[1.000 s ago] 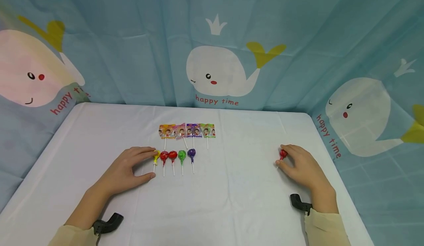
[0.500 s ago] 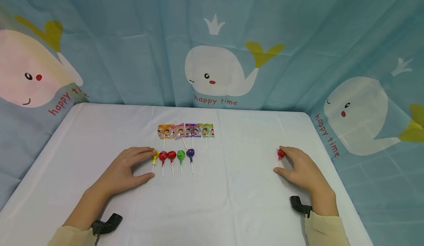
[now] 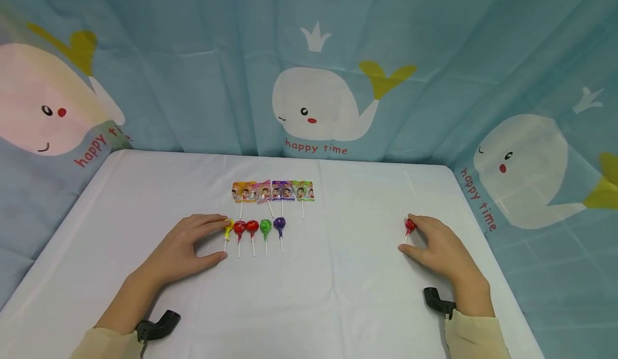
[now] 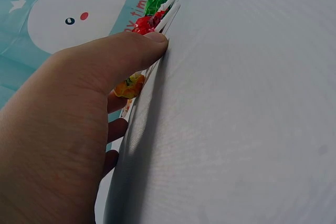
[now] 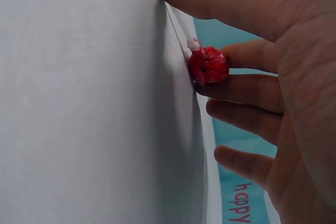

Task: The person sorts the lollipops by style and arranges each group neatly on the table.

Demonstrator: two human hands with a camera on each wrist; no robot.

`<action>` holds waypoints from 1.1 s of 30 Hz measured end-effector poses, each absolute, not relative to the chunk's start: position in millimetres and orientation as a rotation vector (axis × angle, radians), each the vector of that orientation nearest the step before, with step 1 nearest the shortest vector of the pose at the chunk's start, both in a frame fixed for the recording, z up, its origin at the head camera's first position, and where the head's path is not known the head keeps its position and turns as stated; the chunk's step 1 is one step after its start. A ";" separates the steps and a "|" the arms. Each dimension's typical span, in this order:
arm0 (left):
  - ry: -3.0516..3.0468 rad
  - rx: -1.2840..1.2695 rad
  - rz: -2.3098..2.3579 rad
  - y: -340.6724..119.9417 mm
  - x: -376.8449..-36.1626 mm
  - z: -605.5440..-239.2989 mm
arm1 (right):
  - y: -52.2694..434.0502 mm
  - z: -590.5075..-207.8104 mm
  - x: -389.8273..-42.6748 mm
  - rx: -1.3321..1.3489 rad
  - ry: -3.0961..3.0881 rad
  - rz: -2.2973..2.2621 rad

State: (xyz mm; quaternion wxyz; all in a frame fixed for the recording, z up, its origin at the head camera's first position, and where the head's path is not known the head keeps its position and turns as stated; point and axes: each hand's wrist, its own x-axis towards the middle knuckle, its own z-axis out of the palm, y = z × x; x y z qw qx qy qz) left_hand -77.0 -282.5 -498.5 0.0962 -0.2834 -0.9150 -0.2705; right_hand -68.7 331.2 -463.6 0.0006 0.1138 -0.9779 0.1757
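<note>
My left hand [image 3: 190,247] rests on the white cloth at the left end of a lollipop row. Its fingertips touch the yellow lollipop [image 3: 228,229], and its thumb lies near the stick's lower end. Beside it lie two red lollipops [image 3: 239,229], a green lollipop [image 3: 265,228] and a purple lollipop [image 3: 279,224], sticks towards me. Far to the right, my right hand [image 3: 441,246] stands around a single red lollipop [image 3: 410,225]. In the right wrist view, fingers touch the red lollipop's head [image 5: 209,65] while the thumb sits spread apart by the stick's end.
Behind the row lie several wrapped lollipops in flat packets: orange [image 3: 243,191], pink [image 3: 264,191], purple [image 3: 282,190] and green [image 3: 302,190]. A white cloth [image 3: 338,294] covers the table. Blue whale-print curtains [image 3: 217,80] enclose its back and sides.
My right thumb has moved down and away from the red lollipop's head, widening the gap to the fingers. The red lollipop has shifted slightly left. My left hand has kept its place.
</note>
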 end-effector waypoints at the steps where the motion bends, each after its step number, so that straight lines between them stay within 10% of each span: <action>1: -2.711 -0.839 -0.802 -282.2 -76.9 -498.3 | 331.3 -463.8 -69.3 0.362 -3.068 0.550; 33: -2.716 -0.827 -0.809 -283.8 -78.5 -501.9 | 294.1 -461.8 -90.2 0.677 -2.908 0.533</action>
